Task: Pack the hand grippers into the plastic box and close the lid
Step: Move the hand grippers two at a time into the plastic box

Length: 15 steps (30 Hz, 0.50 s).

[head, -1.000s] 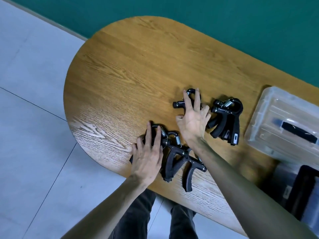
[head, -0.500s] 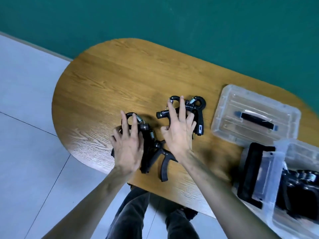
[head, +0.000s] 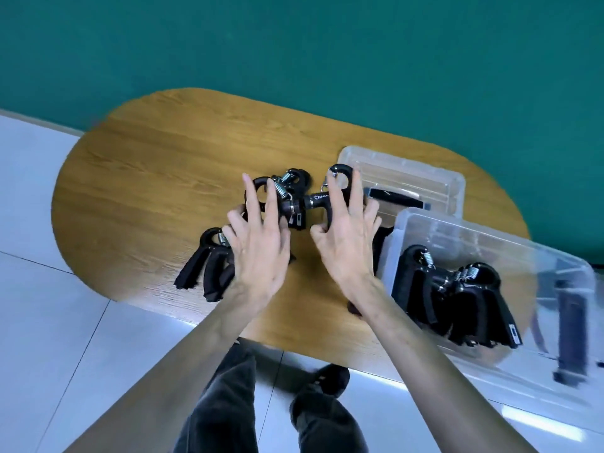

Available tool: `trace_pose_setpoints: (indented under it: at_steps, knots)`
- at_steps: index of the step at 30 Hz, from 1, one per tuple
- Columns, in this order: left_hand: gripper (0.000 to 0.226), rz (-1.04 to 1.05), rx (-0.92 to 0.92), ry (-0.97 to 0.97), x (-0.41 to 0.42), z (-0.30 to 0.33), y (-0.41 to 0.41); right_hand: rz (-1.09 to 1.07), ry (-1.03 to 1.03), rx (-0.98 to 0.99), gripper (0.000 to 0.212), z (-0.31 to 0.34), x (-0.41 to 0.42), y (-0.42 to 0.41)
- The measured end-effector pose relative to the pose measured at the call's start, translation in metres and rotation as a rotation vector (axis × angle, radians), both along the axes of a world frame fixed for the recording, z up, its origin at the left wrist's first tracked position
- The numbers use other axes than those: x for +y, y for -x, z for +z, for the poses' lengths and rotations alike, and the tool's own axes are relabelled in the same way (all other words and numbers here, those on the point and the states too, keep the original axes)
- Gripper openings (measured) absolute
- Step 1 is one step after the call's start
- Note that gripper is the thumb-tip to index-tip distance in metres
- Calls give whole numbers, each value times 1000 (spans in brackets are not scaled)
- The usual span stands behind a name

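Head view showed black hand grippers lying in the clear plastic box, while my left hand and right hand each clutched more sprung ones.

Black grippers, wood-grain table

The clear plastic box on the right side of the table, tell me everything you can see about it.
The plastic box is a clear, see-through tub with rounded corners and a raised rim. It sits open, lid off, on the right end of the wooden table, overhanging the near edge. Several black hand grippers with metal springs already lie inside. Its clear lid, with a dark handle, lies just behind. The right hand is close beside its left wall.
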<state>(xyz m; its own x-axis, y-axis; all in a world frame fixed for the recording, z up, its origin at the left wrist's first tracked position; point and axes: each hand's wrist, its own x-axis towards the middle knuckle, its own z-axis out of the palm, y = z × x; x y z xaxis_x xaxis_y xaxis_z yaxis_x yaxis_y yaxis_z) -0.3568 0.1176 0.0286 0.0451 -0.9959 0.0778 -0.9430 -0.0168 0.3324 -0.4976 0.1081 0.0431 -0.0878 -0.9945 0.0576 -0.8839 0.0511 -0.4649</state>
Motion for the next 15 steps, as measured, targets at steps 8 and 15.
trace_pose_setpoints:
  at_steps: [8, 15]
  knots:
    - [61, -150, 63, 27, 13, 26, 112, -215, 48, 13, 88, 27, 40, 105]
    - [64, -286, 8, -8, 42, 26, 203, -410, 21, 15, 86, 23, 88, 185]
